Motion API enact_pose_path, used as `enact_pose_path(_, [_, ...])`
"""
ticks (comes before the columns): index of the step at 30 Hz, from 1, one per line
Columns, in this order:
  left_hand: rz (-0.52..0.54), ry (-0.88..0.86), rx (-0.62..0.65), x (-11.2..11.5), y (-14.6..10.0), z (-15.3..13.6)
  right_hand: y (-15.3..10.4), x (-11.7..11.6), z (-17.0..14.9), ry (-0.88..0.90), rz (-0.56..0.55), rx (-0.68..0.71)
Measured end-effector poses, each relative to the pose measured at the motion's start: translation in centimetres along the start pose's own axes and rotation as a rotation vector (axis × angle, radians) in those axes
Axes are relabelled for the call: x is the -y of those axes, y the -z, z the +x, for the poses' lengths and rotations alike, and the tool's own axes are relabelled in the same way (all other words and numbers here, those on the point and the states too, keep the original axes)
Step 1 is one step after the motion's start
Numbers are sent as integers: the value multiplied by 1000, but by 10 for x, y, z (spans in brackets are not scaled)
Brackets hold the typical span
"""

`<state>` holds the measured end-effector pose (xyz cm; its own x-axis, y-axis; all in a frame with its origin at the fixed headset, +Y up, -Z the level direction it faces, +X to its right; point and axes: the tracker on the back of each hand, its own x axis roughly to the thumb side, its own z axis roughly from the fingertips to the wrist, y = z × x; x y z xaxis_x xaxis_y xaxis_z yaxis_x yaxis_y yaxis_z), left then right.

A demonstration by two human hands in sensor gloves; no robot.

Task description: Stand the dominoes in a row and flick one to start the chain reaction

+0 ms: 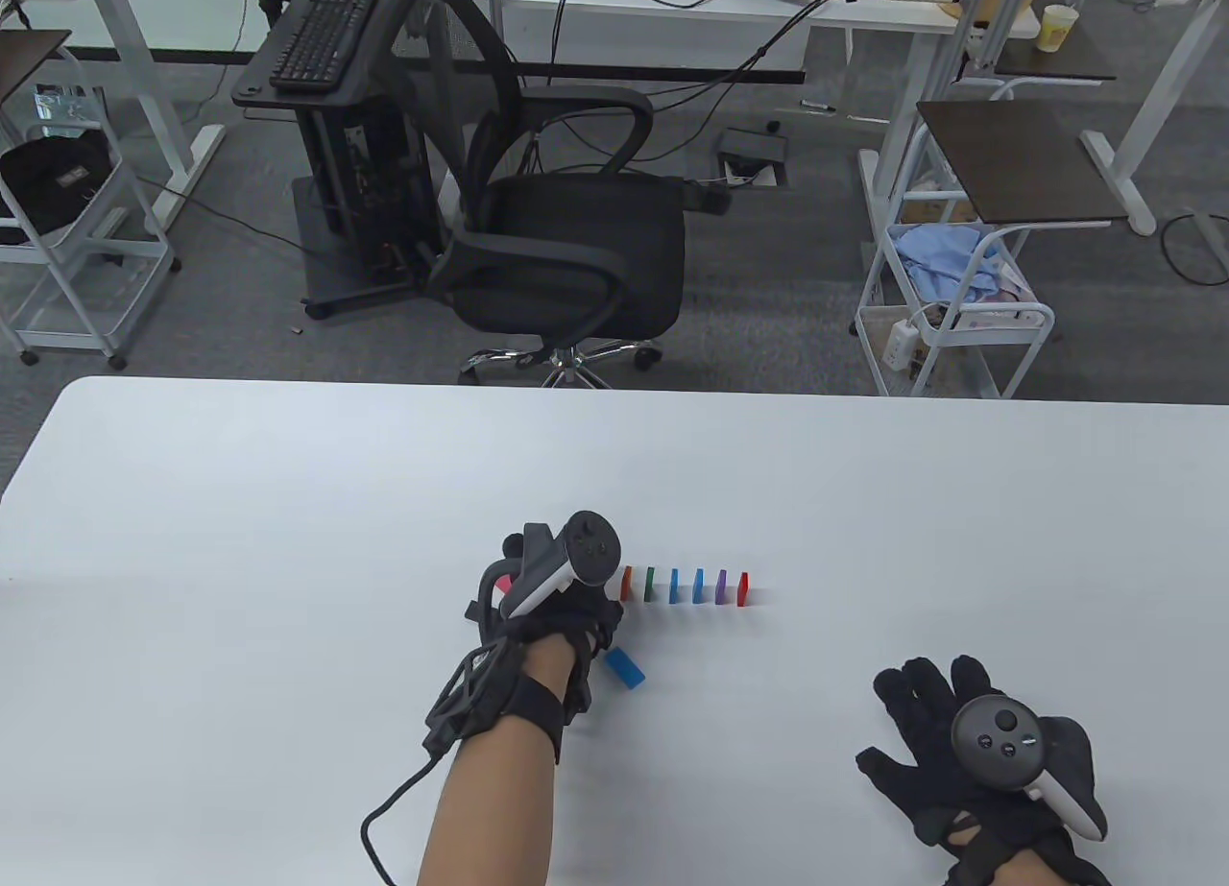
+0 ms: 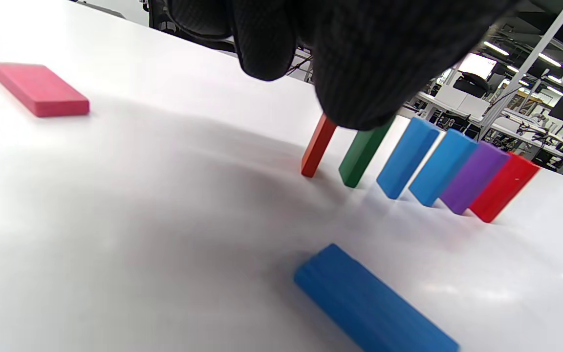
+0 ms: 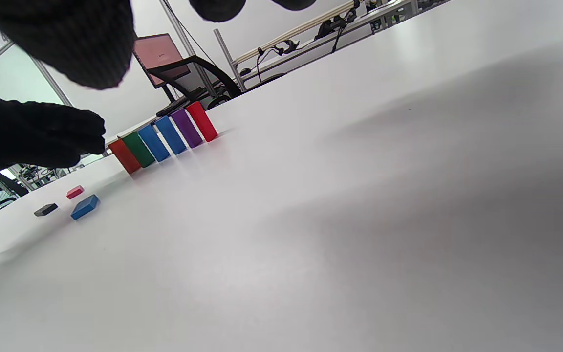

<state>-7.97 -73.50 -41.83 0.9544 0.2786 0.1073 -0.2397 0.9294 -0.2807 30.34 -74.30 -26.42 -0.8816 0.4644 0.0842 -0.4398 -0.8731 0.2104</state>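
Several dominoes stand in a row on the white table point(image 1: 288, 540): orange-red point(image 1: 626, 584), green point(image 1: 651, 584), two blue, purple point(image 1: 721, 586) and red point(image 1: 743, 586). My left hand point(image 1: 576, 598) hovers at the row's left end. In the left wrist view a fingertip point(image 2: 359, 107) covers the top of the orange-red domino point(image 2: 316, 149), while the thumb point(image 2: 264, 58) stays apart from it. A blue domino point(image 1: 625, 666) lies flat near that hand, and a pink one point(image 2: 39, 90) lies flat to its left. My right hand point(image 1: 936, 704) rests flat on the table, fingers spread, holding nothing.
A small black domino point(image 3: 46, 210) lies flat beside the pink one point(image 3: 75, 191). Beyond the table's far edge stand an office chair point(image 1: 566, 243) and a white cart point(image 1: 960, 291). A cable point(image 1: 384, 819) trails from my left wrist.
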Motion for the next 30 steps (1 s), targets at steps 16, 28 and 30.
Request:
enact_pose_path(16, [-54,234,144,13,-31,28,-1,-1,0,6,6,11])
enact_pose_path(28, [-134,400,193,47,-26,44,0,-2,0,7,11,20])
enact_pose_path(30, [-133,402,189,49,-25,45,0,-2,1,6,11,22])
